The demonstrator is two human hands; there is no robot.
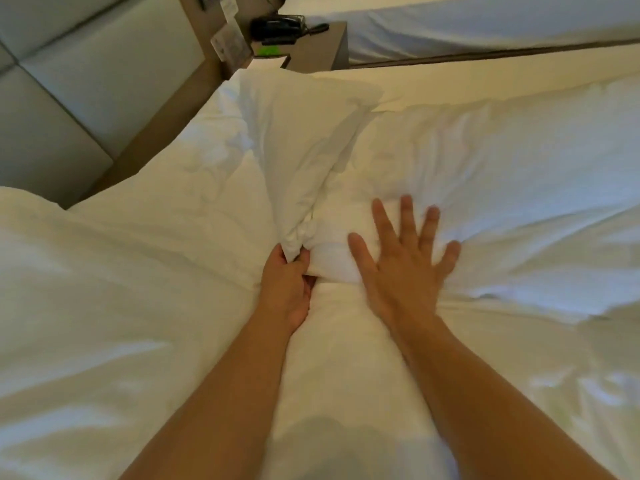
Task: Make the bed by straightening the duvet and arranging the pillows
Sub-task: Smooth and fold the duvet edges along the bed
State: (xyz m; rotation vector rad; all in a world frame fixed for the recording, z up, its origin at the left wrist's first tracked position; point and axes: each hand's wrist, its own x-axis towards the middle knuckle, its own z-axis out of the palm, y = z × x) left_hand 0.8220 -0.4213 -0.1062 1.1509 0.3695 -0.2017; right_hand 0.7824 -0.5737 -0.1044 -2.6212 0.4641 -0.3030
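Note:
A white pillow [298, 143] stands tilted in the middle of the bed, one corner bunched downward. My left hand [287, 285] is shut on that bunched corner. My right hand [405, 261] lies flat with fingers spread on the white bedding just right of the corner, pressing it down. The white duvet [502, 188] spreads rumpled to the right, with folds running toward my right hand. More white bedding [104, 289] covers the left and near side of the bed.
A padded headboard [69, 81] with a brown wooden frame runs along the upper left. A bedside table [332, 43] with a black telephone [277, 27] and cards sits at the top. A second white bed [485, 26] lies beyond it.

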